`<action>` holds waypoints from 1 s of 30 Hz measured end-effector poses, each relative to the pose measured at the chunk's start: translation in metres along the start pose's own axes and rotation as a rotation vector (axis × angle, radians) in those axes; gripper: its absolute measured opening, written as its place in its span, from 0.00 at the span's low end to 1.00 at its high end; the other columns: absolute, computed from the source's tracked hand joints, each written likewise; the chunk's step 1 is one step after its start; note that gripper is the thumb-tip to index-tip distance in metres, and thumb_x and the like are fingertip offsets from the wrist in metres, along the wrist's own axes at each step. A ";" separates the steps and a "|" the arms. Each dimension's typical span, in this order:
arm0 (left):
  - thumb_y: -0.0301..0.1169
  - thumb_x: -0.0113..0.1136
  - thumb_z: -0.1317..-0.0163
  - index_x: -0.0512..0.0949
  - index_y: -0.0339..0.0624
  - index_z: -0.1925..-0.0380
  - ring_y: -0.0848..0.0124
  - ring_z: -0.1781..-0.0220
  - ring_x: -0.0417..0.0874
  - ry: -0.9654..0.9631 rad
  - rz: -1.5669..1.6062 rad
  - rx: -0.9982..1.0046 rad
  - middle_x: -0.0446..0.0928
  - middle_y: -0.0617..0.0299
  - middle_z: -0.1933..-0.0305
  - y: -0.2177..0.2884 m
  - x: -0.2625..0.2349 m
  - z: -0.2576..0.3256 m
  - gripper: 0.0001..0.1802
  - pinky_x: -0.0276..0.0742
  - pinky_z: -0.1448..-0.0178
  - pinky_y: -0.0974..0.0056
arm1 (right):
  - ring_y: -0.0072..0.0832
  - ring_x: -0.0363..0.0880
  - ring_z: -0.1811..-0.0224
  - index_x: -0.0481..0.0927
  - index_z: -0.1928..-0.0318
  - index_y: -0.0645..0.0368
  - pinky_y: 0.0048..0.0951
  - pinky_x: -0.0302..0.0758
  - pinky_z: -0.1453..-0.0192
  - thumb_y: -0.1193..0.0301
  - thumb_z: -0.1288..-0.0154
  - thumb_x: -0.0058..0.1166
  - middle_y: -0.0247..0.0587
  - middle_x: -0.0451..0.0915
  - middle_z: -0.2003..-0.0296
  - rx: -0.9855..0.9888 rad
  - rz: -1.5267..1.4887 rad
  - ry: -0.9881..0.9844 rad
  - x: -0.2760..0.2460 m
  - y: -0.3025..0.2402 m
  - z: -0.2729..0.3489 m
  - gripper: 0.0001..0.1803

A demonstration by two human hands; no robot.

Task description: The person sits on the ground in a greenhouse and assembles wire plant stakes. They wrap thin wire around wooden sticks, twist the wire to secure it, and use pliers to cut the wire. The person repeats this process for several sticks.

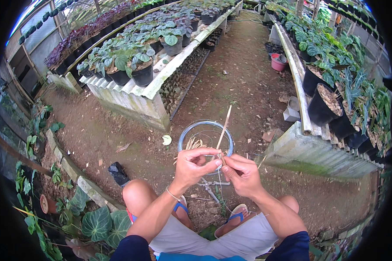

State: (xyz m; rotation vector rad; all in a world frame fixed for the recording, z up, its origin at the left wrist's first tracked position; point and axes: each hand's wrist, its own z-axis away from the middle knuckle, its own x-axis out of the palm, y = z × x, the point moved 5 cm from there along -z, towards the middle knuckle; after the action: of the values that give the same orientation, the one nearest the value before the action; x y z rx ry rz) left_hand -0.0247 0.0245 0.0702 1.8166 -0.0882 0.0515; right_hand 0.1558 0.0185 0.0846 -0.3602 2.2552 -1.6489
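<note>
The work seems, as a judgement, to be partway through a single piece: one pale stick (224,128) is held upright and slightly tilted at the centre of the frame, its lower end gripped between the fingertips of the left hand (197,167). The right hand (243,175) is pinched just beside it, apparently on a thin wire (221,186) that hangs below; the exact contact is hidden. No finished pieces can be made out.

What appears left is a bundle of sticks (195,144), seen behind the left hand, too overlapped to be counted. Around it, one wire coil (204,123) is laid on the ground.

Also counted: two hands, two blue-strapped sandals (236,215) at lower centre, one black lump (118,174) at centre left, and one red pot (278,63) at upper right.
</note>
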 end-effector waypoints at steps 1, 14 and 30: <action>0.22 0.77 0.41 0.90 0.34 0.55 0.91 0.77 0.60 -0.014 0.026 0.004 0.88 0.66 0.66 0.000 0.000 -0.001 0.13 0.53 0.75 0.77 | 0.19 0.75 0.70 0.82 0.36 0.65 0.25 0.72 0.67 0.78 0.26 0.62 0.38 0.81 0.65 0.038 -0.075 -0.016 0.001 0.001 0.001 0.20; 0.33 0.79 0.39 0.91 0.40 0.53 0.88 0.78 0.56 -0.078 0.019 -0.061 0.72 0.79 0.78 -0.003 -0.001 -0.002 0.16 0.47 0.75 0.73 | 0.16 0.74 0.72 0.85 0.41 0.68 0.23 0.69 0.69 0.76 0.24 0.61 0.33 0.79 0.69 -0.010 -0.012 -0.036 -0.004 -0.004 -0.001 0.16; 0.27 0.78 0.39 0.91 0.38 0.58 0.88 0.75 0.61 -0.046 0.052 0.088 0.86 0.66 0.60 -0.003 -0.001 -0.004 0.10 0.54 0.72 0.74 | 0.18 0.74 0.73 0.85 0.42 0.68 0.24 0.71 0.71 0.75 0.25 0.62 0.36 0.79 0.69 -0.121 0.160 -0.018 -0.004 -0.008 0.001 0.15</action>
State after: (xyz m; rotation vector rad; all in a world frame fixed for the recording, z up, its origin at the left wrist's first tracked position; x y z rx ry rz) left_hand -0.0257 0.0291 0.0682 1.9040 -0.1683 0.0509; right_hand 0.1600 0.0164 0.0922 -0.2156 2.3108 -1.4287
